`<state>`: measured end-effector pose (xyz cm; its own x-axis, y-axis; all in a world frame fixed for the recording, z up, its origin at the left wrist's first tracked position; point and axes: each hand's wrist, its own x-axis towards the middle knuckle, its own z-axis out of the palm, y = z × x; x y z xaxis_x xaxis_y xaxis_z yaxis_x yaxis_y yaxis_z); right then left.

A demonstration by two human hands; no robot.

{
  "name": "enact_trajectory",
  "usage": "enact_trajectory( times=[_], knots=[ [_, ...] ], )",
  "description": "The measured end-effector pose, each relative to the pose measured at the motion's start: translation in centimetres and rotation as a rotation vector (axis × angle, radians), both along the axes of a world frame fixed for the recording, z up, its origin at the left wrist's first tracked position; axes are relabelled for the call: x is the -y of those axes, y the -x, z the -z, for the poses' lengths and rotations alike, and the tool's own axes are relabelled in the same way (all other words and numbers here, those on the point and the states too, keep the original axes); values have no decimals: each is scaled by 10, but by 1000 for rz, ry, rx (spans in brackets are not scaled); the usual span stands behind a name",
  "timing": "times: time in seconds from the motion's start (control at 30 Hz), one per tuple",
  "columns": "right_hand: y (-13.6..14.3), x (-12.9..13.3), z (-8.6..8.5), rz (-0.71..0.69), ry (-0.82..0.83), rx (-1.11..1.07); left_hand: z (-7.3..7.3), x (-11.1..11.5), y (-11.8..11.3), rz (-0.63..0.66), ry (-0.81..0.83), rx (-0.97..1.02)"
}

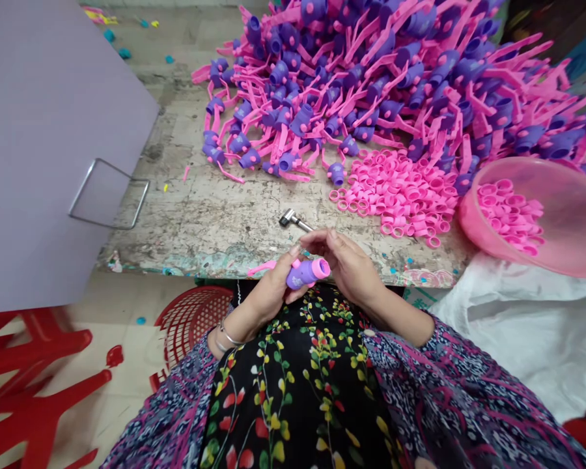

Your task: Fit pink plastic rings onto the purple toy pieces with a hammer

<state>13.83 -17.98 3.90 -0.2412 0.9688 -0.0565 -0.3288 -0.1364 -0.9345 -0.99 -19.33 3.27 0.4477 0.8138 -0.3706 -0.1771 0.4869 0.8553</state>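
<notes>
My left hand (274, 290) is wrapped round a purple and pink plastic part (301, 275), its pink ringed end facing right and a pink arm sticking out to the left. Just right of that part, my right hand (349, 267) has bent fingers close to a small hammer (300, 222); its metal handle runs under the fingertips, and I cannot make out whether they grip it. The hammer's black and silver head points left over the worn table (200, 215).
A large heap of purple and pink parts (342, 98) covers the back. Pink rings (410, 195) lie before it, beside a pink bowl (561, 228). A grey panel (53, 143) with a wire handle stands left. Below are a red basket (195, 319) and red stools (43, 391).
</notes>
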Motion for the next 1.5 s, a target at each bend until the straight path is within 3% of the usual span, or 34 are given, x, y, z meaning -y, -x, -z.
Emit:
enact_trajectory(
  times=[0.1, 0.23, 0.5, 0.73, 1.1, 1.3, 1.5],
  knots=[
    [9, -7, -7, 110, 55, -21, 0, 2, 2, 30, -43, -139],
    [17, -11, -15, 87, 142, -80, -4, 3, 2, 30, -78, -285],
    [17, -13, -11, 45, 203, -60, -8, 4, -11, -180, -14, -238],
    [14, -13, -6, 40, 172, -23, -5, 6, -13, -154, -114, -333],
    [16, -13, 1, 50, 160, -47, 5, 11, -15, -231, 23, -346],
    [19, -15, 10, 54, 201, -32, 4, 8, -20, -250, 105, -252],
    [25, -20, 16, 71, 258, -58, 11, 7, -18, -320, 195, -308]
  ],
)
